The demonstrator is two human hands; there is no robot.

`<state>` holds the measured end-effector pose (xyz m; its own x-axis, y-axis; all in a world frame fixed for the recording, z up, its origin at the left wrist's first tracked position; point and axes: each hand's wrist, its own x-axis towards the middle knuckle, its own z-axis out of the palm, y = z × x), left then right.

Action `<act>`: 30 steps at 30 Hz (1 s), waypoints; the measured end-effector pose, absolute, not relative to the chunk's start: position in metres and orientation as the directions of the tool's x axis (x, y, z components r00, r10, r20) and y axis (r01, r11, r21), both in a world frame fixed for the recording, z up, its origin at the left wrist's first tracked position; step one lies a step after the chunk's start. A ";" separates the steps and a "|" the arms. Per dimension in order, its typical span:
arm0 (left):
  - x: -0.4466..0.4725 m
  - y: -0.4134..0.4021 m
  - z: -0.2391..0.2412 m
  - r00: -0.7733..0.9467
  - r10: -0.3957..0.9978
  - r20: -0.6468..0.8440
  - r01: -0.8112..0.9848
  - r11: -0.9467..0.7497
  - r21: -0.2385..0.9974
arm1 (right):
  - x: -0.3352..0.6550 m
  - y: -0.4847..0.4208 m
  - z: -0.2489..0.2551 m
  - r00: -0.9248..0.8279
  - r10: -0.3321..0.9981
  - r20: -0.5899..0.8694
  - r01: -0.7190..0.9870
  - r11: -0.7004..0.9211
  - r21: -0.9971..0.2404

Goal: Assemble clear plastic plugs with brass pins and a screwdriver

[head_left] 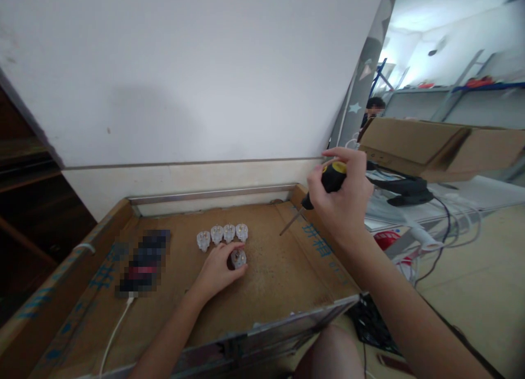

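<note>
My left hand (217, 269) rests on the cardboard work surface (266, 280) with its fingers pinched around a small clear plastic plug (238, 257). Just behind it, several more clear plugs (222, 234) stand in a row. My right hand (342, 196) is raised above the right side of the surface and grips a screwdriver (324, 185) with a black and yellow handle. Its metal shaft points down and left toward the plugs, its tip apart from them.
A blurred dark object (143, 261) with a white cable (117, 327) lies at the left of the surface. A white wall rises behind. A cardboard box (438, 146), black cables (410, 190) and another person (374, 110) are at the right.
</note>
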<state>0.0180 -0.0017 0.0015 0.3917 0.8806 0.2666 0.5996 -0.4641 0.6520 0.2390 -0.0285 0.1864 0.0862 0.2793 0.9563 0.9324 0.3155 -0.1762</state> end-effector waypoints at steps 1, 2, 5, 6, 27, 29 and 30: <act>0.018 -0.002 0.001 0.389 0.881 0.267 0.598 -0.463 0.654 | 0.240 -0.025 0.184 0.084 0.301 0.950 0.931 0.316 -0.182; 0.018 -0.002 0.001 0.387 0.883 0.266 0.597 -0.460 0.657 | 0.242 -0.022 0.182 0.081 0.321 0.944 0.928 0.321 -0.189; 0.018 -0.002 0.001 0.386 0.885 0.261 0.595 -0.455 0.662 | 0.245 -0.013 0.177 0.085 0.343 0.936 0.919 0.335 -0.206; 0.018 -0.002 0.000 0.387 0.884 0.260 0.595 -0.455 0.662 | 0.245 -0.012 0.176 0.086 0.336 0.938 0.918 0.338 -0.206; 0.043 0.004 0.008 0.554 0.781 0.288 0.602 -0.614 0.510 | 0.240 -0.025 0.175 0.096 0.243 0.965 0.909 0.375 -0.185; 0.062 0.008 0.013 0.630 0.716 0.299 0.569 -0.689 0.449 | 0.236 -0.025 0.174 0.100 0.234 0.967 0.897 0.399 -0.189; 0.071 0.012 0.014 0.656 0.691 0.304 0.564 -0.716 0.412 | 0.233 -0.024 0.174 0.106 0.235 0.966 0.892 0.407 -0.196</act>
<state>0.0709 0.0119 0.0143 0.6557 0.6911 0.3040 0.5636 -0.7160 0.4120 0.2331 -0.0238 0.1737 0.1058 0.2346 0.9663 0.8919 0.4074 -0.1965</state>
